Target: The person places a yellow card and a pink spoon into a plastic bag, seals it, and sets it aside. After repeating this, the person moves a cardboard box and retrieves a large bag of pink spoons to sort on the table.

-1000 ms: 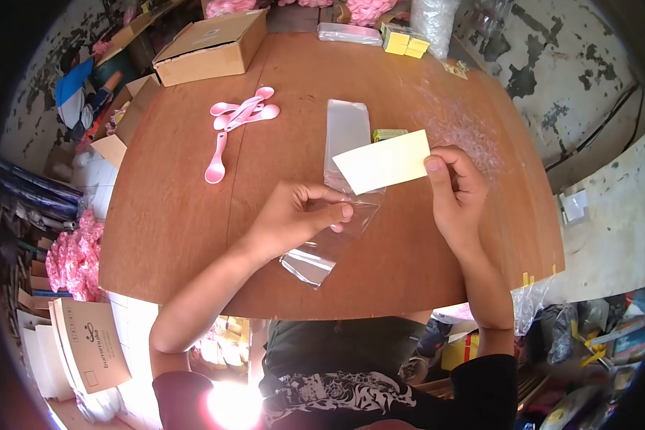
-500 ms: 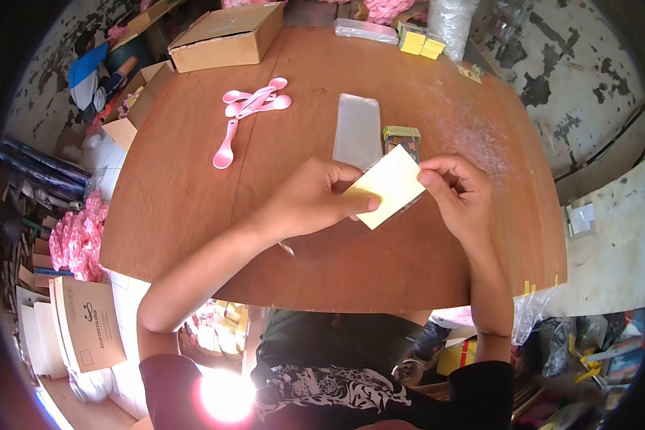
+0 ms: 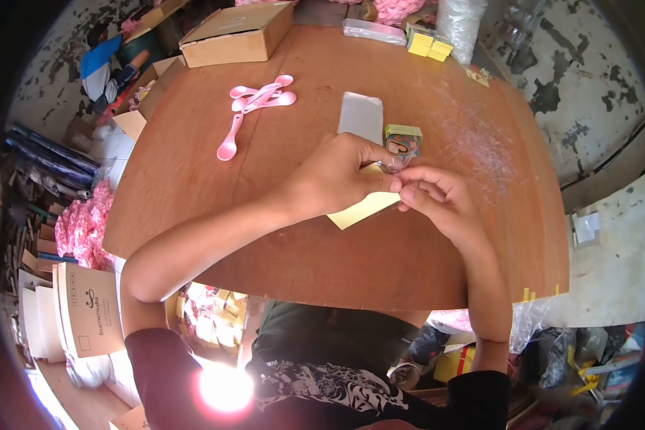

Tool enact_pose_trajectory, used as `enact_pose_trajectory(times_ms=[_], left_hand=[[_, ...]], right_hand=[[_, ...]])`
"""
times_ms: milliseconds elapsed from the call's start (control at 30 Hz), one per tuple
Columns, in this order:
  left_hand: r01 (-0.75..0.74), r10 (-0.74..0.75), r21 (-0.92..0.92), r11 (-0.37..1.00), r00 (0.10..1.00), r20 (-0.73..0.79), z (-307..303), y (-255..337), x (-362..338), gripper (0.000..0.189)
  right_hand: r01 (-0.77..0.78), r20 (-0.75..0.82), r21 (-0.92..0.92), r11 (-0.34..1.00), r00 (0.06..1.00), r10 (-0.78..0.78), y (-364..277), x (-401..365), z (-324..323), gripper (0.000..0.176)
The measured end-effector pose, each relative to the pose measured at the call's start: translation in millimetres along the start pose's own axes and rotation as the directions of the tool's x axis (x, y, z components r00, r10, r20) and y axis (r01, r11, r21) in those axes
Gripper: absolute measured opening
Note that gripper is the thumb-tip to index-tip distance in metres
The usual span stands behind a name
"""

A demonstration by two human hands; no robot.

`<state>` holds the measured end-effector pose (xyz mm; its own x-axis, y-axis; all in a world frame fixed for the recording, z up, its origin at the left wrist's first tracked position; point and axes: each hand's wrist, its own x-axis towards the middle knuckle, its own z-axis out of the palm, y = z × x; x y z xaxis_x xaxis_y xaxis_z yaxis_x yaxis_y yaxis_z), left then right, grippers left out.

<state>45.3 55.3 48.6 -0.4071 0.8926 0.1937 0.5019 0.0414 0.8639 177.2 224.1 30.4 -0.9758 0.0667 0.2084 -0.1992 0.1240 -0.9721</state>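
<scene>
My left hand point(image 3: 344, 175) is closed over the upper part of a yellow card point(image 3: 358, 212), and a bit of clear plastic point(image 3: 395, 165) shows by its fingertips. My right hand point(image 3: 437, 201) pinches at the card's right end, its fingertips close to the left ones; what they grip is too small to tell. Just beyond the hands stands a small patterned box point(image 3: 404, 140) with a yellow-green top. Flat clear sleeves point(image 3: 362, 115) lie behind my left hand, partly covered by it. Several pink spoons point(image 3: 261, 97) lie in a cluster further left, with one spoon point(image 3: 228, 147) pointing nearer.
On the brown table point(image 3: 172, 158), a cardboard box point(image 3: 236, 39) sits at the back left. Yellow boxes point(image 3: 428, 44) and a plastic pack point(image 3: 374, 31) are at the back. Clear shreds point(image 3: 480, 143) lie to the right. Another person point(image 3: 100, 64) is bent down at the far left.
My left hand has moved up and right over the card, covering more of it. My right hand has moved down and left, bringing the fingertips of both hands together.
</scene>
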Motion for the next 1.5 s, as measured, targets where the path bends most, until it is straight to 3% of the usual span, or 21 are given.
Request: enact_pose_trajectory(times_ms=[333, 367, 400, 467, 533, 600, 667, 733, 767, 833, 900, 1000, 1100, 1133, 1200, 1333, 1367, 1400, 1433, 1467, 1500], left_hand=[[-0.088, 0.089, -0.023, 0.996, 0.995, 0.05, 4, 5, -22, 0.04], [-0.178, 0.177, 0.086, 0.98, 0.984, 0.018, 5, 7, -30, 0.045], [-0.261, 0.267, 0.197, 0.945, 0.964, -0.003, 4, 8, -37, 0.05], [-0.167, 0.164, 0.116, 0.979, 0.986, 0.037, -2, 3, -52, 0.053], [-0.059, 0.058, 0.005, 0.998, 0.995, 0.077, -9, -1, -64, 0.046], [-0.095, 0.093, 0.065, 0.993, 0.995, 0.027, -18, -14, -67, 0.039], [0.036, -0.042, -0.179, 0.983, 0.999, -0.031, -33, -25, -61, 0.035], [0.011, -0.049, -0.325, 0.946, 0.993, -0.109, -43, -38, -53, 0.04], [0.028, -0.073, -0.428, 0.903, 0.993, -0.09, -48, -37, -54, 0.042], [0.046, -0.099, -0.523, 0.851, 0.992, -0.072, -56, -31, -57, 0.044], [-0.029, -0.007, -0.591, 0.806, 0.998, -0.06, -56, -29, -60, 0.045], [-0.152, 0.085, -0.632, 0.76, 0.987, -0.135, -53, -27, -63, 0.051], [-0.21, 0.18, -0.697, 0.686, 0.977, -0.117, -56, -41, -67, 0.049], [-0.206, 0.182, -0.698, 0.685, 0.977, -0.11, -57, -46, -69, 0.049], [-0.112, 0.132, -0.727, 0.678, 0.991, -0.029, -55, -53, -73, 0.054], [-0.083, 0.16, -0.668, 0.74, 0.986, 0.054, -40, -59, -72, 0.051], [-0.086, 0.165, -0.674, 0.734, 0.985, 0.055, -37, -61, -72, 0.051], [-0.07, 0.177, -0.653, 0.754, 0.979, 0.1, -35, -63, -72, 0.05], [-0.055, 0.188, -0.63, 0.774, 0.971, 0.147, -33, -64, -72, 0.049], [-0.056, 0.194, -0.636, 0.77, 0.969, 0.151, -33, -62, -72, 0.049], [-0.017, 0.174, -0.621, 0.784, 0.965, 0.194, -33, -60, -74, 0.047]], right_hand=[[-0.121, 0.166, -0.008, 0.993, 0.979, 0.12, 23, -5, 16, 0.023], [0.08, 0.159, -0.197, 0.977, 0.986, -0.049, 28, -2, 21, 0.023], [0.084, 0.163, -0.195, 0.977, 0.985, -0.052, 25, -2, 24, 0.023], [-0.072, 0.222, -0.143, 0.987, 0.97, 0.103, 15, -4, 29, 0.022], [-0.046, 0.236, -0.153, 0.987, 0.968, 0.082, 10, -4, 36, 0.023], [0.041, 0.074, 0.045, 0.998, 0.996, -0.044, 9, -1, 41, 0.025], [0.059, 0.008, 0.085, 0.995, 0.998, -0.06, 10, 21, 37, 0.026], [0.016, -0.184, -0.004, 1.0, 0.983, -0.017, 7, 55, 32, 0.023], [0.017, -0.178, -0.006, 1.0, 0.984, -0.018, 16, 77, 29, 0.023], [0.238, 0.023, -0.488, 0.84, 0.965, -0.26, 45, 122, 27, 0.026], [0.17, 0.282, -0.333, 0.928, 0.957, -0.075, 49, 153, 45, 0.031], [0.159, 0.367, -0.163, 0.974, 0.926, -0.089, 87, 198, 87, 0.029], [0.578, 0.296, -0.367, 0.729, 0.816, -0.497, 154, 269, 144, 0.031], [0.575, 0.29, -0.371, 0.729, 0.818, -0.497, 131, 267, 152, 0.031], [0.417, 0.473, -0.788, 0.452, 0.881, 0.012, 65, 257, 166, 0.034], [0.334, 0.404, -0.836, 0.435, 0.911, 0.078, 42, 234, 167, 0.038], [0.264, 0.34, -0.914, 0.307, 0.913, 0.226, 28, 224, 167, 0.034], [0.259, 0.334, -0.918, 0.3, 0.913, 0.233, 38, 217, 160, 0.034], [0.356, 0.367, -0.826, 0.436, 0.928, -0.064, 54, 209, 150, 0.03], [0.478, 0.328, -0.707, 0.521, 0.875, -0.356, 67, 204, 138, 0.027], [0.251, 0.285, -0.761, 0.598, 0.958, -0.039, 64, 199, 130, 0.025]])
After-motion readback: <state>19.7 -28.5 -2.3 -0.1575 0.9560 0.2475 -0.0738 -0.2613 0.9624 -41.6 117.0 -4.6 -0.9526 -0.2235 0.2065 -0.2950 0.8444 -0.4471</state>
